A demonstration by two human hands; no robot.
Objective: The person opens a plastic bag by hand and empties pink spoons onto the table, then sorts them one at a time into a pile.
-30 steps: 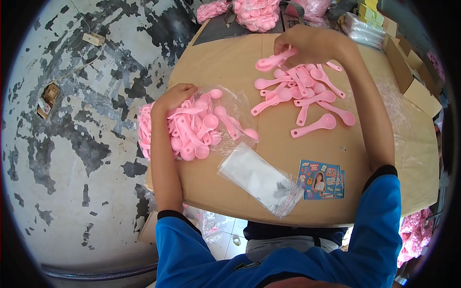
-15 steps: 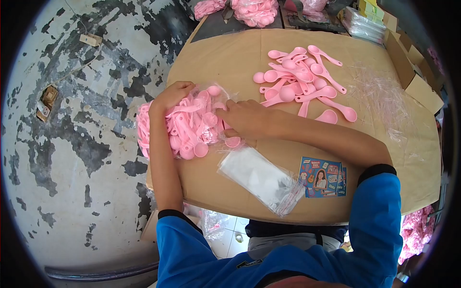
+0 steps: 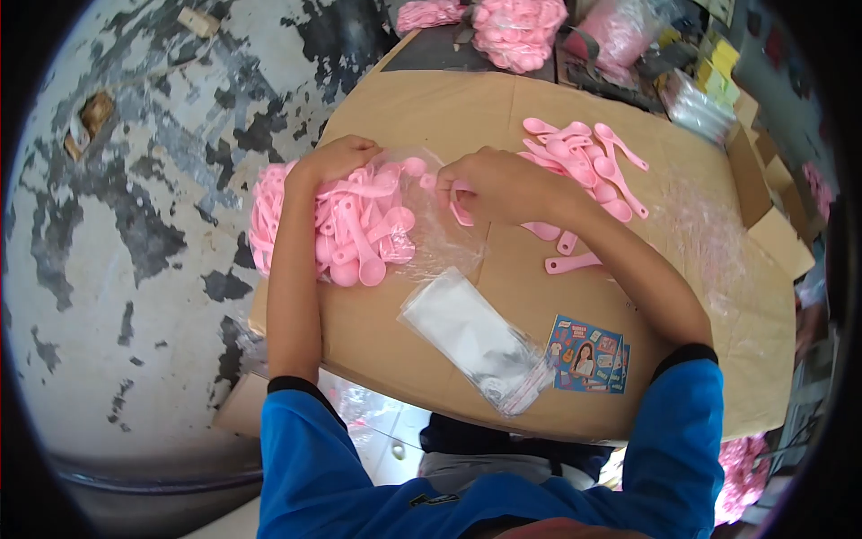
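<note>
My left hand [image 3: 339, 162] lies over the far side of a clear plastic bag [image 3: 449, 242], its fingers curled onto the bag's edge. Pink plastic measuring spoons [image 3: 359, 242] fill the bag in a heap, and its mouth spreads to the right. Just right of that mouth, my right hand [image 3: 498, 186] is closed around a pink measuring spoon [image 3: 460, 207]; whether it holds more than one is hidden. A loose pile of similar pink spoons [image 3: 588, 166] lies beyond my right hand and forearm, partly covered by them.
Near the front edge lie a stack of clear plastic sleeves [image 3: 476, 337] and blue printed cards [image 3: 588, 355]. Thin plastic scraps [image 3: 705, 234] are strewn at the right, beside an open cardboard box [image 3: 768, 198]. Bundled pink goods [image 3: 519, 31] stand at the back; a peeling wall [image 3: 171, 225] is at left.
My right hand has moved from the bag's mouth to the right with a pink spoon. My left hand stays on the bag. The whole view has shifted slightly.
</note>
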